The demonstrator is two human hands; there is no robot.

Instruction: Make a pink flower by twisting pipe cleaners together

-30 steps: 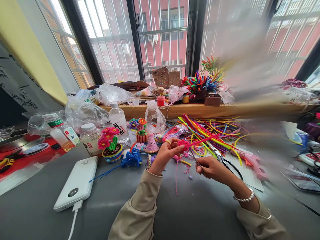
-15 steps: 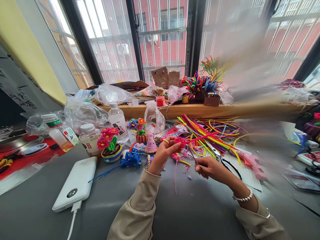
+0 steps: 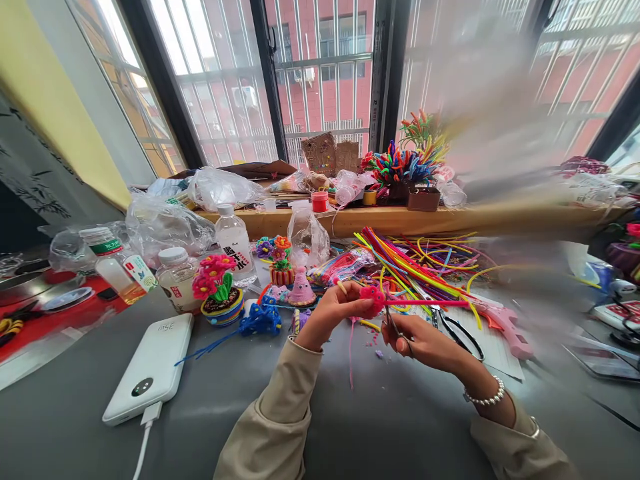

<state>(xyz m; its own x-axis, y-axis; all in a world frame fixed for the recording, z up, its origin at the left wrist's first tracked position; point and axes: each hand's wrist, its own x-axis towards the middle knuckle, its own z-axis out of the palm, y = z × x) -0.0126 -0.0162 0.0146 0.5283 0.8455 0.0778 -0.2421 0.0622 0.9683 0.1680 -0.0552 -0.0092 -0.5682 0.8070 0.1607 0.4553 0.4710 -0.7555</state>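
My left hand (image 3: 334, 310) pinches a small pink pipe-cleaner flower (image 3: 373, 296) above the grey table (image 3: 200, 413). A long pink stem (image 3: 425, 303) runs from the flower out to the right. My right hand (image 3: 419, 341) is closed around a thin dark tool (image 3: 393, 325), whose tip reaches up right under the flower. Small pink scraps (image 3: 373, 341) lie on the table below my hands.
A heap of coloured pipe cleaners (image 3: 415, 257) lies behind my hands, with scissors (image 3: 453, 323) and a pink glue gun (image 3: 503, 323) to the right. On the left are small flower pots (image 3: 220, 290), bottles (image 3: 235, 243), a blue pipe-cleaner figure (image 3: 260, 320) and a white power bank (image 3: 150, 370).
My right hand has risen and brought the tool's tip up to the flower. The flower's long stem has swung down to nearly level.
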